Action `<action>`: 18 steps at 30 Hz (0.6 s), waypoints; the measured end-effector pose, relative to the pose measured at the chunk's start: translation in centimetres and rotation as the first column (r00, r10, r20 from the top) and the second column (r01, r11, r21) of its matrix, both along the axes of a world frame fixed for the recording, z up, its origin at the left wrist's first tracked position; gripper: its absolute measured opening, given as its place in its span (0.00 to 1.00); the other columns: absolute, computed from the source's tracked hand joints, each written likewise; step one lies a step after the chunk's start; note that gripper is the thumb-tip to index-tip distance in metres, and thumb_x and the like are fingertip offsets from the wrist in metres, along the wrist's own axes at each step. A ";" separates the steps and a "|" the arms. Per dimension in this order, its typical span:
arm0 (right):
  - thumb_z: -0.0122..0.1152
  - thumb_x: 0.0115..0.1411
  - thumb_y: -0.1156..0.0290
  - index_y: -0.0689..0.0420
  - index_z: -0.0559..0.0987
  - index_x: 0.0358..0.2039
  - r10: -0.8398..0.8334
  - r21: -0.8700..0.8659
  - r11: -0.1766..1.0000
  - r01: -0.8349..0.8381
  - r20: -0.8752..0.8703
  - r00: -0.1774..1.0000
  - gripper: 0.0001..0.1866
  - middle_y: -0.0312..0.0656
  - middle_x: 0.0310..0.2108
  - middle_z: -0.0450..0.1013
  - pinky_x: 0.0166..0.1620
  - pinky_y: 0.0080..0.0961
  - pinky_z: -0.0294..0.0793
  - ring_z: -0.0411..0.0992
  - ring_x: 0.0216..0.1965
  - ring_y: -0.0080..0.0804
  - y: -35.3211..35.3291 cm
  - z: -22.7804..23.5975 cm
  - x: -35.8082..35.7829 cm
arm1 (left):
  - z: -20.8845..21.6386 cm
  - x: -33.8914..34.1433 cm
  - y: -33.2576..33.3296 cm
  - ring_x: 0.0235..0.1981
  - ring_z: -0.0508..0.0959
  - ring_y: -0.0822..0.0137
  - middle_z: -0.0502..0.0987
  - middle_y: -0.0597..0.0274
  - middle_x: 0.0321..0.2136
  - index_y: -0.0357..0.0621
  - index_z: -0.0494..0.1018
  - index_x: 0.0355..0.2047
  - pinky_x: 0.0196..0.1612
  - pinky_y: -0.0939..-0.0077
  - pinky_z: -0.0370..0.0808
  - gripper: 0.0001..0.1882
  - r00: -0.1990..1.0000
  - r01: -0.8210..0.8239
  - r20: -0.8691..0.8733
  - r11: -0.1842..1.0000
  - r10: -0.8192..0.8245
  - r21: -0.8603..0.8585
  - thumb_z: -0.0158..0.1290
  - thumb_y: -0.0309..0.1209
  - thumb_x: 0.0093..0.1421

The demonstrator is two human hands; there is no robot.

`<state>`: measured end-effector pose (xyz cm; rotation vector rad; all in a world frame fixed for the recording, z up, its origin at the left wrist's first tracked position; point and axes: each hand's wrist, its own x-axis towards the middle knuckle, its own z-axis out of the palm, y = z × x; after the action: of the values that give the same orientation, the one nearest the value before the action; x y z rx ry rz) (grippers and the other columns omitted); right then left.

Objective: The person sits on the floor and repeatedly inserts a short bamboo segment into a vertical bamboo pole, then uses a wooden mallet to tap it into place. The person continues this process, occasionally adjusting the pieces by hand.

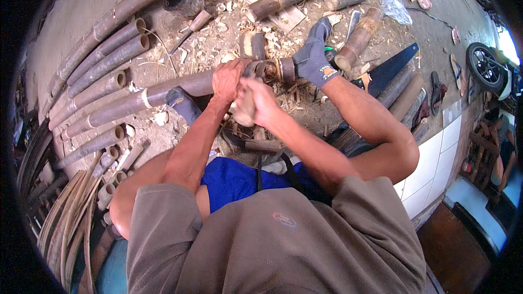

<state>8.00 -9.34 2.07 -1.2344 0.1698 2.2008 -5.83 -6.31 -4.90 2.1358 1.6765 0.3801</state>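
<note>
A long dark bamboo pole (185,86) lies across in front of me, with pale bare rings at its joints and a cut, lighter stretch near its right end (271,69). My left hand (227,79) is wrapped over the pole, left of that stretch. Just beside it, my right hand (260,100) is closed round the thick wooden handle (245,110) of a tool; its working end is hidden and blurred by motion. My right foot, in a grey sock (315,57), presses by the pole's right end. My left foot's dark sock (182,103) touches its near side.
Bamboo lengths (111,57) lie to the left, with split strips (65,223) below them. Wood chips litter the ground. A wooden-handled tool (197,24) lies ahead. To the right are a handsaw (389,71), more bamboo (359,38), a plastic bag (395,5) and a motorbike wheel (485,67).
</note>
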 end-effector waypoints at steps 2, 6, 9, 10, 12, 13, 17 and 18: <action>0.68 0.63 0.65 0.54 0.74 0.33 0.450 0.140 0.861 -0.490 0.242 0.860 0.10 0.36 0.21 0.70 0.22 0.35 0.74 0.71 0.19 0.32 -1.4 -1.6 5.1 | 1.5 0.4 -0.2 0.52 0.81 0.54 0.81 0.55 0.50 0.46 0.76 0.60 0.56 0.56 0.74 0.43 0.996 0.067 -0.067 0.997 -0.064 0.048 0.63 0.61 0.50; 0.68 0.62 0.65 0.57 0.75 0.35 0.461 0.239 0.735 -0.634 0.510 0.726 0.11 0.38 0.21 0.71 0.20 0.34 0.73 0.70 0.16 0.33 -2.0 -1.0 5.4 | 2.8 0.7 -0.3 0.53 0.80 0.53 0.81 0.55 0.52 0.45 0.75 0.60 0.57 0.55 0.74 0.43 0.996 0.071 -0.059 0.997 -0.070 0.008 0.64 0.60 0.51; 0.66 0.63 0.65 0.57 0.74 0.34 0.306 0.177 0.904 -0.390 0.368 0.878 0.11 0.38 0.21 0.71 0.21 0.35 0.74 0.71 0.17 0.33 -2.6 -0.2 3.3 | 0.9 -0.1 -0.6 0.54 0.80 0.51 0.81 0.54 0.54 0.48 0.76 0.59 0.58 0.54 0.75 0.38 0.995 0.101 0.009 0.986 -0.103 0.131 0.62 0.60 0.56; 0.66 0.63 0.64 0.56 0.74 0.34 0.246 0.187 0.929 -0.319 0.333 0.910 0.11 0.38 0.21 0.70 0.21 0.36 0.74 0.71 0.18 0.34 -2.5 -0.7 2.4 | 0.3 -0.4 -0.7 0.54 0.80 0.51 0.82 0.54 0.54 0.48 0.76 0.59 0.57 0.54 0.75 0.36 0.995 0.091 0.015 0.987 -0.094 0.130 0.62 0.57 0.57; 0.66 0.63 0.64 0.55 0.73 0.34 0.111 0.095 0.986 -0.134 0.220 0.969 0.11 0.38 0.22 0.70 0.21 0.36 0.74 0.71 0.18 0.34 -1.6 0.9 0.7 | -0.2 -0.4 -0.7 0.54 0.80 0.52 0.82 0.54 0.54 0.48 0.77 0.58 0.57 0.55 0.75 0.31 0.996 0.071 0.036 0.989 -0.076 0.131 0.61 0.51 0.58; 0.66 0.63 0.63 0.55 0.73 0.34 0.037 0.042 0.998 -0.045 0.167 0.985 0.12 0.37 0.22 0.70 0.21 0.36 0.74 0.71 0.19 0.34 -1.2 1.4 -0.3 | -0.6 -0.6 -0.7 0.54 0.80 0.52 0.82 0.55 0.53 0.48 0.77 0.58 0.58 0.56 0.74 0.30 0.997 0.066 0.034 0.990 -0.070 0.122 0.60 0.49 0.58; 0.61 0.65 0.65 0.53 0.71 0.29 -0.293 -0.029 0.956 0.292 -0.023 0.956 0.11 0.38 0.22 0.69 0.25 0.38 0.78 0.70 0.20 0.35 2.0 -0.8 -3.1 | -0.5 -0.5 -0.5 0.52 0.81 0.53 0.83 0.55 0.51 0.48 0.79 0.54 0.56 0.57 0.74 0.25 0.995 0.041 0.079 0.987 -0.054 0.158 0.58 0.41 0.56; 0.57 0.67 0.65 0.54 0.71 0.27 -0.370 -0.028 0.929 0.369 -0.135 0.919 0.12 0.39 0.21 0.69 0.28 0.40 0.79 0.71 0.21 0.36 2.6 -0.7 -3.5 | -0.7 -0.7 -0.5 0.51 0.81 0.53 0.83 0.55 0.51 0.49 0.79 0.53 0.55 0.57 0.75 0.24 0.994 0.024 0.104 0.983 -0.043 0.182 0.58 0.41 0.56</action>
<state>4.49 -6.78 1.34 -0.9577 0.4267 1.9512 -6.49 -6.76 -5.57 2.2240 1.5974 0.6480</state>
